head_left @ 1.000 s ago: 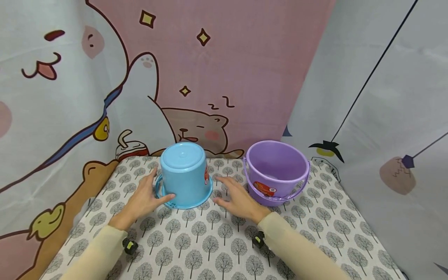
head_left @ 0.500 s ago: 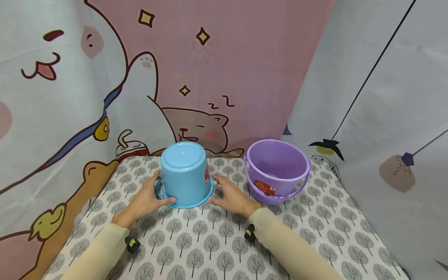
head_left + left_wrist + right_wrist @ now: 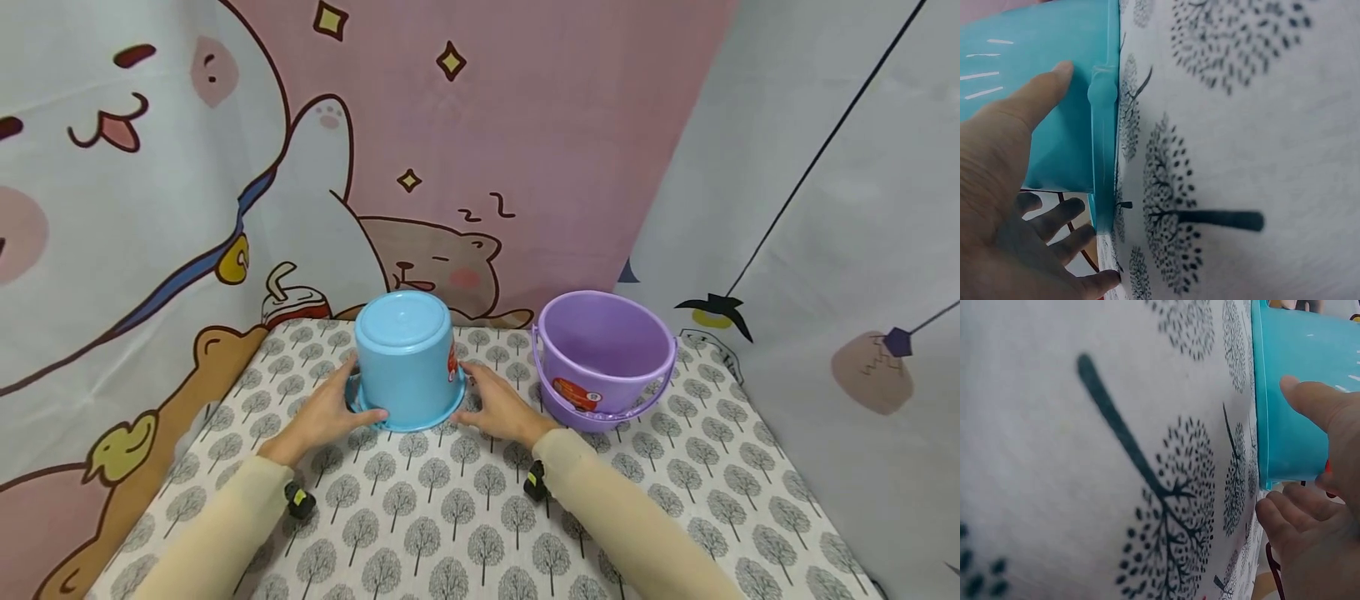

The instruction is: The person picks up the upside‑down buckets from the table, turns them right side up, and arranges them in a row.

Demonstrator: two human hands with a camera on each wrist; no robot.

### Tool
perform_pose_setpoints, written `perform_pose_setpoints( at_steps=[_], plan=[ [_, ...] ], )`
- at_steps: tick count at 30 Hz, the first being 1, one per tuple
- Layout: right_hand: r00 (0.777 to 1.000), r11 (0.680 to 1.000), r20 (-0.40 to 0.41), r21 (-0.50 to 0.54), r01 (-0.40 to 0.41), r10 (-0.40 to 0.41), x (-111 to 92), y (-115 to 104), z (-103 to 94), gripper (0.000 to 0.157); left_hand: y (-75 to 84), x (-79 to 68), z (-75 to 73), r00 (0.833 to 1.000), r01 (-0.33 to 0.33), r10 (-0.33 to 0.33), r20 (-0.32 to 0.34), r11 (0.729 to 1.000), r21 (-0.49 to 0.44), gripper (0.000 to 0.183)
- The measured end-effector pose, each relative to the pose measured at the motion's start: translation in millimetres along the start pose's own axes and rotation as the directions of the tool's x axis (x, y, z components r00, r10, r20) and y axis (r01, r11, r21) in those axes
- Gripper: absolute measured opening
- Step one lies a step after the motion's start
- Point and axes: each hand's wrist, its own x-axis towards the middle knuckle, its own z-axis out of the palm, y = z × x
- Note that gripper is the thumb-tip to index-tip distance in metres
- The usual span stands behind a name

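Well — blue bucket mouth down, axis upright — left hand, right hand spread alongside.

Wears plain, long cream sleeves, leaving left hand and right hand bare beyond the cuffs. Carries small, blocky black devices just beside the cuffs, marked with yellow-green patches.

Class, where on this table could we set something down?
Bare cloth lies in front of the blue bucket, between the left sleeve and right sleeve; another patch lies right of the purple bucket. It is crowded around the blue bucket: the left hand and right hand flank it, the latter partly filling the gap between buckets.
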Motion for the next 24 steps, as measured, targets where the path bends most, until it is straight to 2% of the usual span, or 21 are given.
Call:
perform_pose_setpoints(
  at_steps=[7,14,24],
  plan=[
    [1.0,1.0,0.009,0.024,-0.006,0.006,3.6,2.8,2.3,0.106,-0.4,0.7,4.1,1.0,0.003,-0.003,0.026,1.0,0.009,0.142],
    [1.0,1.0,0.023,0.02,-0.015,0.015,8.1,3.2,7.8,0.111,-1.0,-1.3,7.1,1.0,-0.012,0.012,0.0,1.0,0.002,0.139],
    [0.999,0.999,-0.033,-0.013,0.03,-0.03,9.0,2.4,10.0,0.107,0.9,0.0,6.3,1.0,-0.007,0.007,-0.025,1.0,-0.001,0.134]
  ],
)
